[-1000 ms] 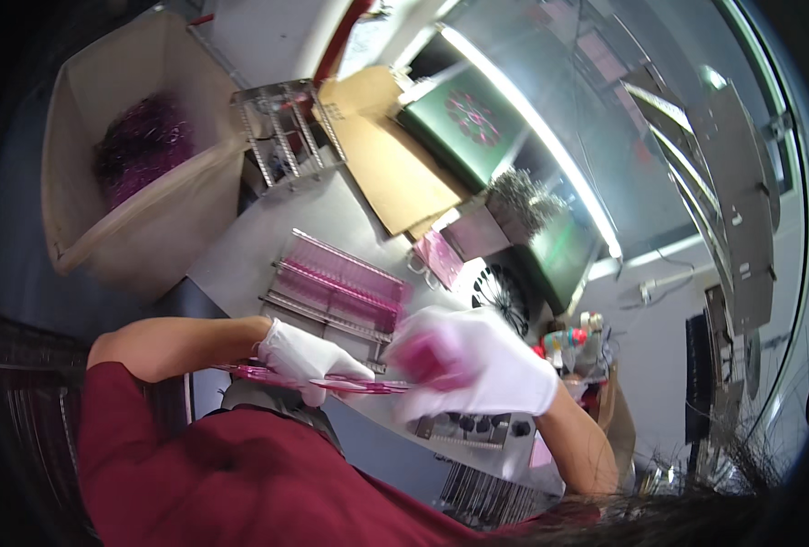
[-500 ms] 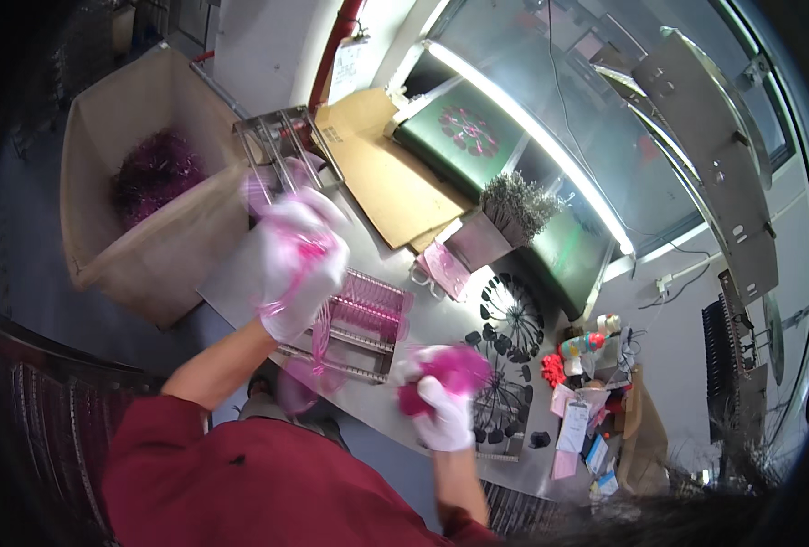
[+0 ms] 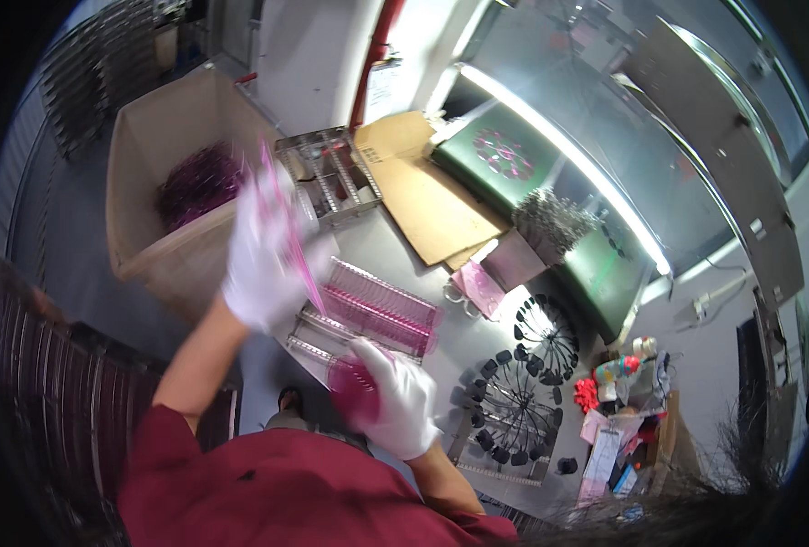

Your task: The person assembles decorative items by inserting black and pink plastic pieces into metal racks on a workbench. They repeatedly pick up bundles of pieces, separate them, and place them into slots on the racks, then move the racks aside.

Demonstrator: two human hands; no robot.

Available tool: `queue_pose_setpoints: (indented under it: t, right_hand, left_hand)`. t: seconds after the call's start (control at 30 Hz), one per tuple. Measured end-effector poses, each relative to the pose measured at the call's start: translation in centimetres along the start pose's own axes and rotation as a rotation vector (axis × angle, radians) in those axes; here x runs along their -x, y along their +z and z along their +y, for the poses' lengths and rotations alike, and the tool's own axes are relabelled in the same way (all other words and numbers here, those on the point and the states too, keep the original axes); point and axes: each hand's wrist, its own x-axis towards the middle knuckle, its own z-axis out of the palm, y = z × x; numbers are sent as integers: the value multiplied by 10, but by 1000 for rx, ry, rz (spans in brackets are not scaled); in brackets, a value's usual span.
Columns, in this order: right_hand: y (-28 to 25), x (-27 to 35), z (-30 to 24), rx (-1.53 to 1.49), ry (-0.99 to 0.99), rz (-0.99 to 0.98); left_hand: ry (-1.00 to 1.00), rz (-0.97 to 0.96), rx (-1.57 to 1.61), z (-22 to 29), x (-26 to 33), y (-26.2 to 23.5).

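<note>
Both of my hands wear white gloves. My left hand (image 3: 263, 260) is raised beside the bin, blurred by motion. A thin pink plastic strip (image 3: 297, 251) runs along its fingers, which look closed on it. My right hand (image 3: 402, 406) is lower, at the table's front edge, wrapped round translucent magenta discs (image 3: 353, 390); how many cannot be made out. Between the hands, a metal slotted rack (image 3: 309, 342) lies on the table. Thin pink discs (image 3: 381, 314) stand on edge in a row in its far part.
At left stands a large beige bin (image 3: 131, 219) holding tangled purple strands (image 3: 199, 187). Behind the rack are a metal frame (image 3: 368, 202) and cardboard (image 3: 427, 210). Black-tipped wire fixtures (image 3: 514, 406) lie at right, near a lamp tube (image 3: 564, 150). Stacked racks (image 3: 67, 365) fill the lower left.
My right hand has moved left with the magenta discs, towards the rack's near end. My left hand stays raised; the pink strands that hung below it no longer show there. The view has shifted.
</note>
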Motion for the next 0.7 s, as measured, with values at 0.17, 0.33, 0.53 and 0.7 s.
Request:
queue_pose_setpoints:
  t: [0.17,0.33,0.53,0.7]
  right_hand:
    - [-11,45,57,15,220,-227]
    - [-5,18,45,293,155,-613]
    - [-45,-7,17,531,-142,-358]
    - [-50,-24,42,408,-283,-505]
  left_hand:
    - [-694,-508,-512,-9,-62,-53]
    - [-278,-992,729,77,72,-11]
    - [-462,-1207,847,86,78,7]
    - [-572,-1283,874,83,64,19]
